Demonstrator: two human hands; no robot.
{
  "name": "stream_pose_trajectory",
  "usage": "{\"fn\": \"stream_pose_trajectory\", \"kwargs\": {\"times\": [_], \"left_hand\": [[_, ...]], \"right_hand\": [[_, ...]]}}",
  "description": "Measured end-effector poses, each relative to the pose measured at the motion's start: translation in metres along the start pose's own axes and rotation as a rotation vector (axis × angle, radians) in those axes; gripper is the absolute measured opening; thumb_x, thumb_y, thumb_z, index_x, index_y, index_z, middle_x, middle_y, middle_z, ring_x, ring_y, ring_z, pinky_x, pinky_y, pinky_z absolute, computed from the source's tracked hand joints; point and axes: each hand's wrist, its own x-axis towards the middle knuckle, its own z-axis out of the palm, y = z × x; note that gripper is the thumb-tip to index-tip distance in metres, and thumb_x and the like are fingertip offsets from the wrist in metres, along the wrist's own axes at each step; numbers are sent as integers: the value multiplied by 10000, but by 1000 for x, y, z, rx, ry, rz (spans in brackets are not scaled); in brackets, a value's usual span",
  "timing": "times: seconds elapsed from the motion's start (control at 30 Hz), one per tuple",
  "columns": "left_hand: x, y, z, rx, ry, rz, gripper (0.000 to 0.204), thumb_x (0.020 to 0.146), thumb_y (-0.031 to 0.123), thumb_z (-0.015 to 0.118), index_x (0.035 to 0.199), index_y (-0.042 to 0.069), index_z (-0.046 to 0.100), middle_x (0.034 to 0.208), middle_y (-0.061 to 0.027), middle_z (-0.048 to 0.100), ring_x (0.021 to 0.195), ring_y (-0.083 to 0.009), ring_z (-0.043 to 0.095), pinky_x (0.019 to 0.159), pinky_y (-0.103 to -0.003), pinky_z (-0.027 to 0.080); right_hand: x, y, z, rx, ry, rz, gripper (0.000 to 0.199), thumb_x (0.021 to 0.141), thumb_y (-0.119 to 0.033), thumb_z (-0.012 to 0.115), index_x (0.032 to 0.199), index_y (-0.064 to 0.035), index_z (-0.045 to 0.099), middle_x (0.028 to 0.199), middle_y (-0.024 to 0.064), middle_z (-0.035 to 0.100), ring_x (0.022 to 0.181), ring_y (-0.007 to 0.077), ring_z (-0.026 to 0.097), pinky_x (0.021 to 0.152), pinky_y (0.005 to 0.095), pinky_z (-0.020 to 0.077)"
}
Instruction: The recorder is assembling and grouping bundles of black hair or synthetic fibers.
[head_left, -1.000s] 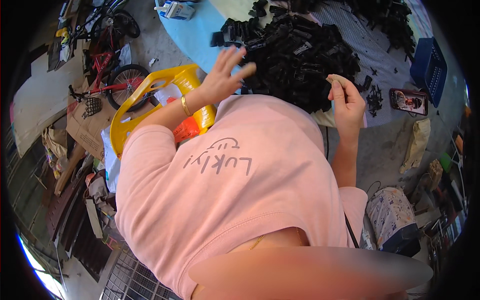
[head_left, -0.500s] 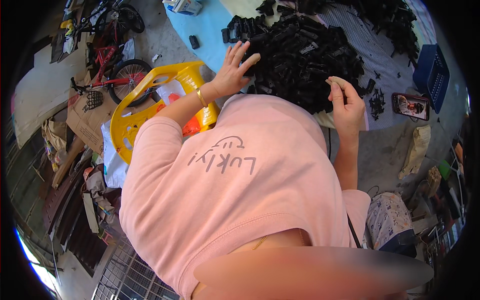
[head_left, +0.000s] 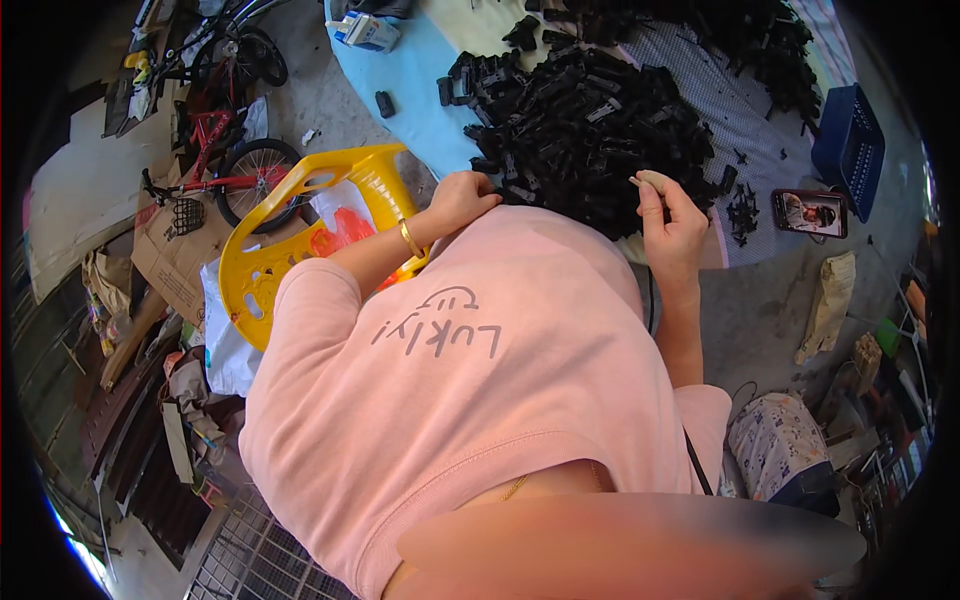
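Head view: heaped black parts (head_left: pixel 590 125), long axes pointing many ways.

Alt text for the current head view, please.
Large heap of small black parts on cloth; at its near edge, the right hand with thumb and forefinger close together, and the left hand with fingertips hidden. Pink shirt fills the foreground; yellow plastic chair at left, lit phone and blue basket at right.
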Motion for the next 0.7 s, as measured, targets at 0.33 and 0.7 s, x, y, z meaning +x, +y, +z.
{"fn": "stream_pose_trajectory", "kwargs": {"times": [0.33,0.7], "left_hand": [[8,13,-26,-102,285,85,157,739,108,661,860,19,616,756,-131,616,623,-207,594,587,-301,472],[182,88,-88,92,521,608,187,753,145,613,925,72,631,850,-140,621,790,-320,584,679,-345,469]], "right_hand": [[0,5,-10,-48,31,14,137,854,-67,552,948,3,622,699,31,607,574,66,524,509,190,405],[4,-9,-8,7,86,42,179,799,-66,636,960,9,615,802,40,637,637,46,542,541,169,424]]}}
